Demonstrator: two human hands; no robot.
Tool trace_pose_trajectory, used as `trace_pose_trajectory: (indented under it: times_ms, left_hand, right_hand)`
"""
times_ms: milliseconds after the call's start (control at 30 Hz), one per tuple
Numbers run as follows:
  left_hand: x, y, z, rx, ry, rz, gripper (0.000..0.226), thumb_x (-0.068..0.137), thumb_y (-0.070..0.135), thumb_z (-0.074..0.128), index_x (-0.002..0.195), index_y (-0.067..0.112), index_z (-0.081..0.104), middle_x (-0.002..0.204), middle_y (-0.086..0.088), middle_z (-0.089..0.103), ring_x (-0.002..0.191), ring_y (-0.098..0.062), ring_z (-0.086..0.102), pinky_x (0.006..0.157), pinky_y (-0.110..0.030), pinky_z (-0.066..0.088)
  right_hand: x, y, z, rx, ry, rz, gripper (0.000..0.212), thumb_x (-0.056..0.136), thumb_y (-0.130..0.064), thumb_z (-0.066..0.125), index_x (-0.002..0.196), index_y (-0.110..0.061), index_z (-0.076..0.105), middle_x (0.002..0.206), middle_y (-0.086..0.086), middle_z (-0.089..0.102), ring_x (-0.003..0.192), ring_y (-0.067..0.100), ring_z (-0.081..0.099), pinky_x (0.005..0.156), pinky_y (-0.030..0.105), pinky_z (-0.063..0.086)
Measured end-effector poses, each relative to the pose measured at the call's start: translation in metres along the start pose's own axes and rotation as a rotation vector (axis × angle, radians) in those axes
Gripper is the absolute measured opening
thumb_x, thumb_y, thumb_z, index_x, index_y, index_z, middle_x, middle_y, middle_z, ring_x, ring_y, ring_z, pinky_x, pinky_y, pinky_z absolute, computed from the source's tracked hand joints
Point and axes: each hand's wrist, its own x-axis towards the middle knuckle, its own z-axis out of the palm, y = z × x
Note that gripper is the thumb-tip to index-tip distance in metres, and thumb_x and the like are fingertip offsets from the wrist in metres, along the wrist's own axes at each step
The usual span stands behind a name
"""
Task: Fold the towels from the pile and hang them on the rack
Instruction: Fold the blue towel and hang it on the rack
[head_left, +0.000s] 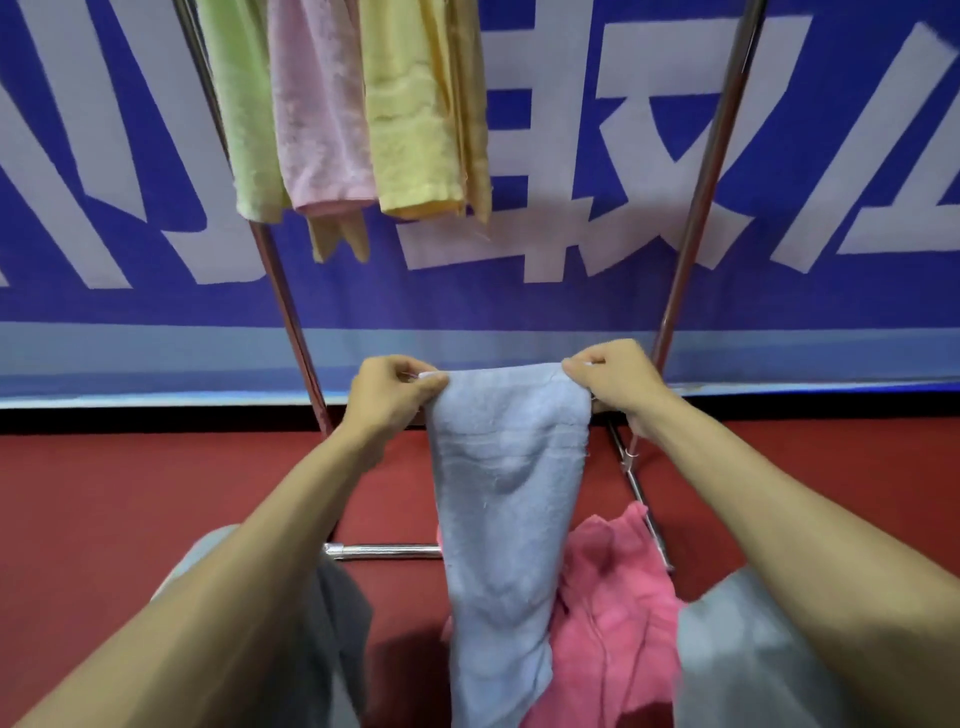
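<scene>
A light blue towel (506, 499) hangs lengthwise in front of me, folded narrow. My left hand (387, 392) pinches its top left corner and my right hand (615, 379) pinches its top right corner, holding the top edge stretched level. A pink towel (615, 613) lies crumpled on the floor below, to the right of the blue one. The metal rack (696, 223) stands ahead, with a green towel (241, 114), a pale pink towel (322, 109) and a yellow towel (415, 114) hanging side by side at its upper left.
A blue banner (571, 291) with large white characters fills the wall behind the rack. Red carpet (104, 499) covers the floor. The rack's base bar (384, 551) lies low near my knees, which wear grey trousers (737, 654).
</scene>
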Motion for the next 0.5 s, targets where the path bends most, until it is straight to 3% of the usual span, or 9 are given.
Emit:
trace_pose_trajectory:
  times_ms: [67,100,200,300,433,500]
  left_hand:
    - [0.006,-0.003,0.009,-0.015,-0.032,-0.015,0.008,0.077,0.018,0.075,0.07,0.015,0.071,0.069,-0.008,0.066,0.066,-0.016,0.059,0.077,-0.044,0.057]
    - [0.009,-0.003,0.013,-0.015,-0.045,-0.019,0.008,0.078,0.015,0.074,0.071,0.013,0.071,0.069,-0.008,0.066,0.066,-0.016,0.059,0.076,-0.043,0.057]
    - [0.023,-0.004,0.022,0.003,-0.077,-0.025,0.01,0.079,0.014,0.074,0.069,0.015,0.07,0.068,-0.007,0.066,0.067,-0.017,0.06,0.074,-0.04,0.057]
    - [0.034,-0.011,0.027,-0.03,-0.05,-0.076,0.01,0.073,0.022,0.076,0.068,0.014,0.071,0.068,-0.007,0.068,0.067,-0.019,0.061,0.075,-0.041,0.056]
    - [0.037,-0.008,0.034,-0.349,0.028,-0.239,0.01,0.085,0.01,0.067,0.075,0.009,0.067,0.061,-0.003,0.065,0.053,-0.012,0.059,0.058,-0.026,0.054]
    - [0.031,0.004,0.04,-0.475,0.036,-0.261,0.006,0.086,0.007,0.065,0.08,0.006,0.065,0.066,-0.006,0.064,0.056,-0.014,0.057,0.052,-0.021,0.053]
  right_hand:
    - [0.009,0.01,0.006,0.109,-0.066,0.066,0.026,0.089,-0.014,0.063,0.085,0.011,0.066,0.07,0.009,0.057,0.067,0.018,0.055,0.056,0.027,0.051]
    - [0.014,0.013,0.008,0.131,-0.105,0.089,0.026,0.09,-0.014,0.062,0.089,0.012,0.066,0.074,0.012,0.059,0.068,0.018,0.057,0.058,0.027,0.052]
    - [0.024,0.016,0.013,0.155,-0.165,0.1,0.02,0.091,-0.015,0.062,0.084,0.003,0.068,0.079,0.014,0.062,0.071,0.018,0.06,0.067,0.034,0.057]
    - [0.031,0.016,0.013,0.201,-0.168,0.112,0.016,0.092,-0.013,0.06,0.081,-0.003,0.067,0.075,0.011,0.063,0.067,0.014,0.06,0.056,0.024,0.057]
    - [0.035,0.009,0.01,0.36,-0.105,0.104,0.011,0.091,-0.011,0.061,0.09,0.0,0.065,0.074,0.009,0.063,0.058,0.012,0.062,0.053,0.023,0.057]
    - [0.035,0.006,0.015,0.368,-0.07,0.093,0.013,0.09,-0.011,0.063,0.089,0.001,0.066,0.076,0.012,0.063,0.061,0.016,0.062,0.054,0.025,0.058]
